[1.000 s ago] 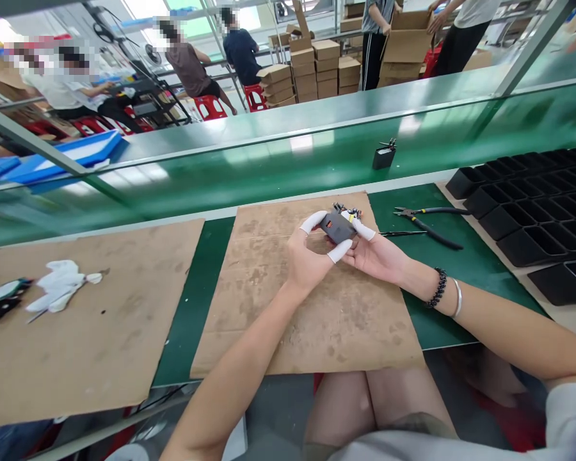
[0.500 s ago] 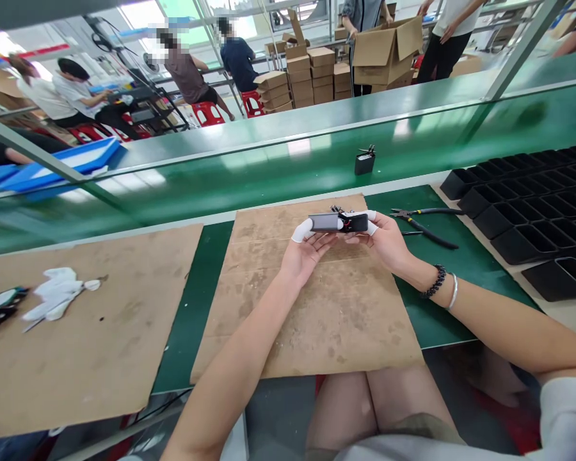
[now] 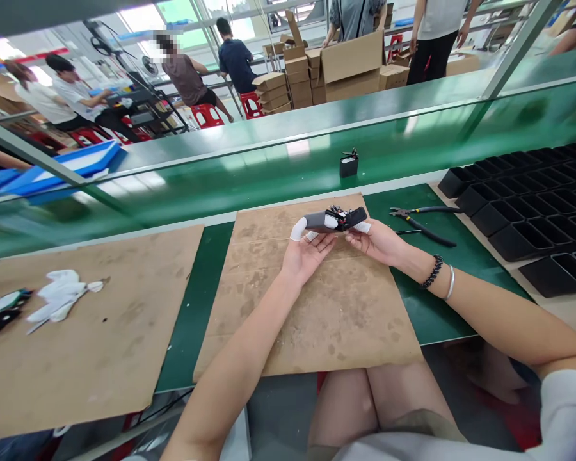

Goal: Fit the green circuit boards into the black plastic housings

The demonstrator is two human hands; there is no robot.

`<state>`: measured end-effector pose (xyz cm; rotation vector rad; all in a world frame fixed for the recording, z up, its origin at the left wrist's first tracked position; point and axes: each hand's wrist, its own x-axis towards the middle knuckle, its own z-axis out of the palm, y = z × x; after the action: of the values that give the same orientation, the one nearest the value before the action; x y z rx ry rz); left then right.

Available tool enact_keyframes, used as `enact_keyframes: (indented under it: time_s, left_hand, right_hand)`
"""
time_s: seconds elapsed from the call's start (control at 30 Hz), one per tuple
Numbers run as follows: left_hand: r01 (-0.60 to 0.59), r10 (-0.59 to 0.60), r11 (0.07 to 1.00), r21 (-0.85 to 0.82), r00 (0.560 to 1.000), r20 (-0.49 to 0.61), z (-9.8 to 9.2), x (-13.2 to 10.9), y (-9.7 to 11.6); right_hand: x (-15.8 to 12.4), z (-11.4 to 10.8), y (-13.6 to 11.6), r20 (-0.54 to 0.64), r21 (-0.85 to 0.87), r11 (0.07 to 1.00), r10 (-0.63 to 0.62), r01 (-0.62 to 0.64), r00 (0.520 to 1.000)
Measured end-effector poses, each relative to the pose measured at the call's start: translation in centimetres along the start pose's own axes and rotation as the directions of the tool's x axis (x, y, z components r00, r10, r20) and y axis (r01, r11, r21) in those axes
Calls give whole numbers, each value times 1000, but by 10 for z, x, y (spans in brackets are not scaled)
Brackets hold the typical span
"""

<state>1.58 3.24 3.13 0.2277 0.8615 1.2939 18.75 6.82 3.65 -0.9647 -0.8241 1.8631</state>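
Observation:
Over the brown cardboard mat [image 3: 307, 320], both hands hold a small device: a grey casing [image 3: 315, 221] joined to a black part [image 3: 356, 217] with thin wires at the joint. My left hand [image 3: 307, 256] grips the grey end, white covers on its thumb and a finger. The black end is pinched by my right hand [image 3: 381, 242], which also has white fingertip covers. The black part tilts upward to the right. Some fingertips are hidden behind the device. Right of my right hand lie cutting pliers [image 3: 425, 224] with black and yellow handles, and beside them a thin dark tool, partly hidden.
Rows of black open boxes [image 3: 523, 237] stand on the right. A small black unit with wires [image 3: 349, 166] sits on the green belt [image 3: 269, 182] ahead. At left, a white glove [image 3: 60, 294] lies on another cardboard sheet [image 3: 105, 358]. Co-workers and cartons [image 3: 352, 67] are beyond.
The black part has tilted up at its right end, and my right hand has shifted slightly down and left. The black unit on the belt has moved left. A co-worker's large carton has moved left.

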Motion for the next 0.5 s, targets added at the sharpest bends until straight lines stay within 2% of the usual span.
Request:
enact_keyframes:
  time_s: [0.07,0.13,0.2,0.27,0.33,0.4,0.47,0.5]
  left_hand:
    - [-88,88,996,8,995,49,-4,4,1]
    - [-229,220,972,61,968,124,-7,8,1]
    - [-379,346,911,159,916,202,-9,10,-1]
    - [-516,433,807,287,848,306,-9,10,-7]
    - [-648,491,641,412,758,429,-10,11,-14]
    - [-748,521,414,520,662,538,-10,13,-21]
    - [-779,540,192,597,592,599,-13,19,-25]
    - [-773,547,109,626,572,611,-15,23,-26]
  right_hand:
    - [-6,6,-1,-5,95,988,123,-122,992]
    - [-16,12,-4,62,73,985,152,-156,986]
    - [-25,16,-7,163,5,991,134,-137,977]
    - [-27,18,-10,162,-38,996,87,-81,983]
    - [-20,16,-14,48,-123,992,27,-21,998]
    - [-3,11,-23,-50,-295,955,-61,44,997]
    - [23,3,-41,-80,-530,838,-200,128,977]
    - [39,-1,-54,-99,-664,729,-303,164,948]
